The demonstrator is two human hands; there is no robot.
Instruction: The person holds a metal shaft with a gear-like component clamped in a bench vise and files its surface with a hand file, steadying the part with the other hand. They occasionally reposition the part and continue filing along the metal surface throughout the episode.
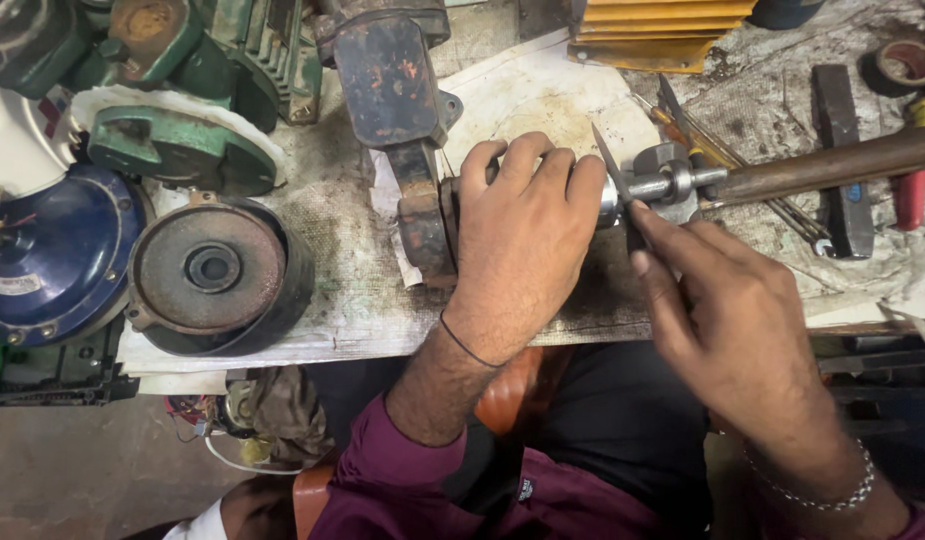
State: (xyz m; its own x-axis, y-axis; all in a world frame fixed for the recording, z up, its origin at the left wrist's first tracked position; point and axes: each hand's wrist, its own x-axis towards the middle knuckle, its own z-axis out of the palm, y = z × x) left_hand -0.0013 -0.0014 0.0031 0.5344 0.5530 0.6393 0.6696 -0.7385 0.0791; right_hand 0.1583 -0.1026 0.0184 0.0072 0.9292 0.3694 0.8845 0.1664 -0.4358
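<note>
From the head camera, the person's left hand [527,235] lies palm-down over a metal motor rotor [610,200] on the workbench [352,290], fingers curled closed around its body so that most of it is hidden; only the bright end and the steel shaft [672,183] show to the right of the knuckles. The right hand [727,320] pinches a thin dark blade [614,175] between thumb and fingertips, the blade tilted with its point up and away and its lower edge resting against the rotor's end, just beside the left index finger. The shaft runs on toward a long brown bar [832,165] that crosses the bench to the right. A rusty metal clamp [407,130] stands just left of the left hand — touching or nearly so, it is hard to tell. Farther left sit a round rusty motor cover [214,272], a blue housing [57,250] and a green motor casing [177,148]. A hammer [842,150] lies behind the bar at the right.
</note>
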